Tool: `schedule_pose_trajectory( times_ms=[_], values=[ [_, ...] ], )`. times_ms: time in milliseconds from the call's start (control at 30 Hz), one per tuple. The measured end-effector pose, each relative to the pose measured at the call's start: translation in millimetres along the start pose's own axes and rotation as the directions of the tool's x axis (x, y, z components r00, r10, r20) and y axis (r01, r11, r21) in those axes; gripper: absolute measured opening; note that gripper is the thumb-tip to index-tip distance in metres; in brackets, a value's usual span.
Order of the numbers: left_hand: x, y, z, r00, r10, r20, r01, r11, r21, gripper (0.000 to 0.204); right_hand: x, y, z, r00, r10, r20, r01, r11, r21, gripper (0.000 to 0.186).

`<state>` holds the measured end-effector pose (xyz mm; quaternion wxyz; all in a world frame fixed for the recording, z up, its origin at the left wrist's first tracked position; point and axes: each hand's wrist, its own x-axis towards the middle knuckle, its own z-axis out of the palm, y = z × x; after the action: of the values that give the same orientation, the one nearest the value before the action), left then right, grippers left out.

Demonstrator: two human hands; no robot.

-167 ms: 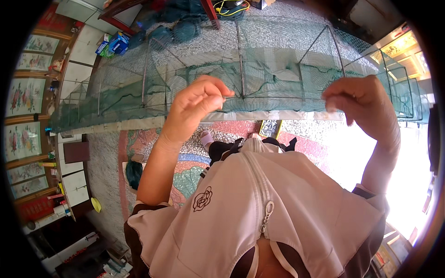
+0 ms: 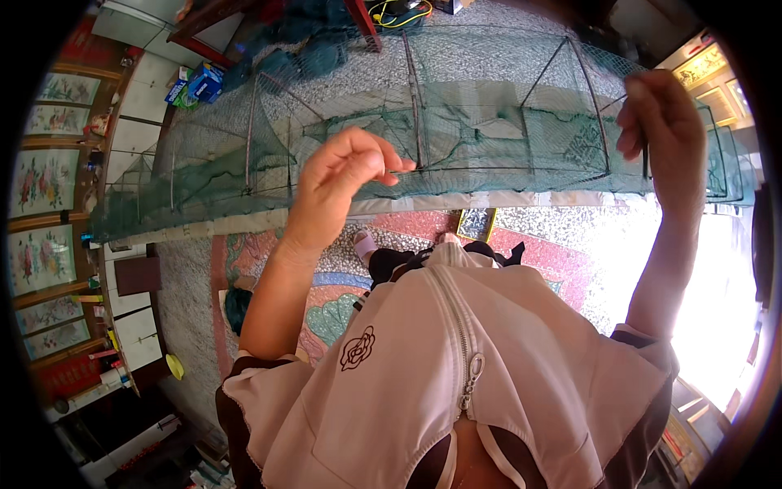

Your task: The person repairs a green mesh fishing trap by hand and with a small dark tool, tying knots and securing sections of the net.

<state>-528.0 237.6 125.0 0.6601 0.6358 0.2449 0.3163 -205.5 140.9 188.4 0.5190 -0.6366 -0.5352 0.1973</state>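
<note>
A long green mesh net trap (image 2: 481, 147) on dark rod frames stretches from left to right in front of me. My left hand (image 2: 338, 183) is over its near side, thumb and fingers pinched together beside an upright frame rod (image 2: 413, 98). Whatever is between those fingertips is too small to make out. My right hand (image 2: 669, 134) is raised over the right part of the trap, its fingers bent in toward the thumb. I cannot see a thread or tool in it.
Under the trap runs a pale bench edge (image 2: 521, 200). A yellow-rimmed tray (image 2: 476, 224) lies by my feet. Blue boxes (image 2: 207, 81) and a red wooden leg (image 2: 363, 24) stand beyond the net. Framed pictures (image 2: 47, 179) line the left; strong light comes from the right.
My right hand has risen and moved away from me, over the far side of the trap. The left hand has stayed nearly in place, still pinched.
</note>
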Motion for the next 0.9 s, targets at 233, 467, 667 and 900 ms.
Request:
schedule_pose_trajectory(
  times_ms=[233,467,667,900],
  values=[
    [11,0,-8,1.0,-0.026,-0.018,0.026,0.999,0.021,0.015,-39,-14,44,0.872,-0.257,0.418,0.217,0.966,0.141,0.018],
    [20,-1,-14,0.995,-0.072,0.064,0.058,0.978,0.199,0.012,-80,19,111,0.923,-0.111,0.369,0.135,0.99,-0.039,0.014],
    [19,-8,-11,0.996,-0.082,0.046,0.069,0.969,0.238,0.012,-87,26,136,0.97,-0.124,0.211,0.145,0.986,-0.088,0.013],
    [19,-11,-8,0.982,-0.186,-0.026,0.181,0.905,0.384,0.009,-88,44,157,0.958,-0.276,0.073,0.273,0.961,0.045,0.016]
  ],
)
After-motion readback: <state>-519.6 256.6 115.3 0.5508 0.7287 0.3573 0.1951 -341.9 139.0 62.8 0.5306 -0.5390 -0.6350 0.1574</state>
